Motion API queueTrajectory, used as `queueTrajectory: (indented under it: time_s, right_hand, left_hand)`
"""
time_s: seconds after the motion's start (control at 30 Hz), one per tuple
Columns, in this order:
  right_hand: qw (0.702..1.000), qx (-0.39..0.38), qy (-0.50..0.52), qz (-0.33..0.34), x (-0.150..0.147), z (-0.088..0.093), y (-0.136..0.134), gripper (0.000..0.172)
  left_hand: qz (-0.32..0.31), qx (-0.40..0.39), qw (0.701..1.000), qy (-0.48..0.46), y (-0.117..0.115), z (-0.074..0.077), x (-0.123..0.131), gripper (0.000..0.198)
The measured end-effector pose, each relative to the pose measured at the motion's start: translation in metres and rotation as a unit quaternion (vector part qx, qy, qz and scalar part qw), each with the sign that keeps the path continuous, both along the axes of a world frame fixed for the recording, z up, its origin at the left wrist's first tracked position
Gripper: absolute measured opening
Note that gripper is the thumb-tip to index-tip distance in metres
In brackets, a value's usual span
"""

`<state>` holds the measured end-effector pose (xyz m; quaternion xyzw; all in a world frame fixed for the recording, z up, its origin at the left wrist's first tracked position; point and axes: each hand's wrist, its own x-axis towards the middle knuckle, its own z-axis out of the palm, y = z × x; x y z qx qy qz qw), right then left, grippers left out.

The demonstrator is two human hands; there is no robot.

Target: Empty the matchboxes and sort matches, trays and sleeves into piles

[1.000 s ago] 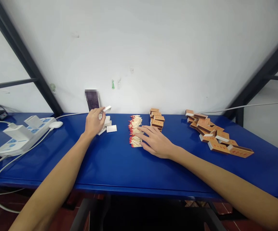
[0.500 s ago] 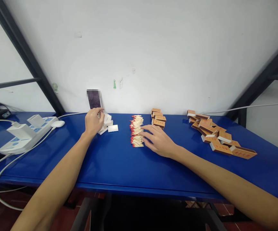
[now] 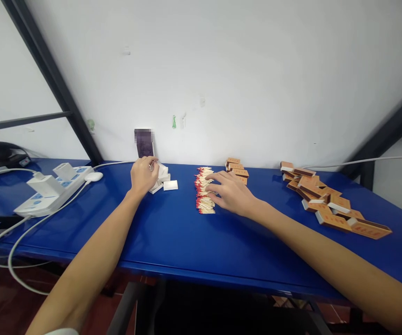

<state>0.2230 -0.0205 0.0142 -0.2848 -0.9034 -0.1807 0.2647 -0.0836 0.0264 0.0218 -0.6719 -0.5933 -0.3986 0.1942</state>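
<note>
Head cam: your left hand point(image 3: 144, 176) is at the far edge of the table point(image 3: 173, 237), fingers pinched on a white tray point(image 3: 159, 167) at the top of the tray heap point(image 3: 169, 184), held at a tilt so it clears the rest. Right hand point(image 3: 231, 193) is loose, fingers spread flat on the matches point(image 3: 203, 193), pinning the row. Heads all face left, sticks parallel, so a bunch lifts together. Box stack point(image 3: 237, 168) just behind; box heap point(image 3: 329, 204) well apart to the rt; pwr strip point(image 3: 49, 188) far left.

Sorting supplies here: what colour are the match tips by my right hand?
Red tips on the matches, head view.
</note>
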Motion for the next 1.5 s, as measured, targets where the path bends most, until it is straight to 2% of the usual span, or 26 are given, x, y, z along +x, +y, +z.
queueTrajectory:
  time_s: [0.23, 0.4, 0.57, 0.8, 0.97, 1.23, 1.4, 1.5]
  right_hand:
    - [1.0, -0.01, -0.015, -0.005, -0.004, -0.002, 0.0, 0.015]
    - [1.0, -0.011, -0.024, -0.006, -0.005, -0.002, -0.002, 0.016]
    - [0.999, -0.038, 0.022, -0.001, -0.004, -0.003, -0.003, 0.016]
    - [0.978, -0.156, 0.14, 0.01, -0.005, -0.005, -0.003, 0.012]
    - [0.963, -0.21, 0.171, 0.011, 0.002, -0.007, -0.007, 0.01]
    - [0.971, -0.184, 0.153, -0.013, 0.009, -0.012, -0.012, 0.009]
    - [0.979, -0.144, 0.143, -0.004, 0.005, -0.007, -0.015, 0.013]
    - [0.989, -0.118, 0.094, 0.014, -0.007, 0.0, -0.018, 0.015]
  left_hand:
    - [0.043, -0.034, 0.998, 0.007, 0.0, -0.001, -0.001, 0.021]
    - [0.039, -0.022, 0.999, 0.009, 0.001, -0.001, -0.002, 0.02]
    - [0.043, -0.02, 0.999, 0.009, 0.001, -0.001, -0.001, 0.02]
    - [0.046, -0.03, 0.998, 0.011, 0.0, 0.0, -0.001, 0.021]
    - [0.05, -0.04, 0.998, 0.008, 0.001, -0.001, -0.002, 0.02]
    - [0.064, -0.046, 0.997, 0.0, -0.001, -0.003, -0.004, 0.018]
    - [0.063, -0.043, 0.997, -0.004, 0.0, -0.003, -0.005, 0.019]
    - [0.061, -0.037, 0.997, -0.005, 0.0, -0.002, -0.005, 0.019]
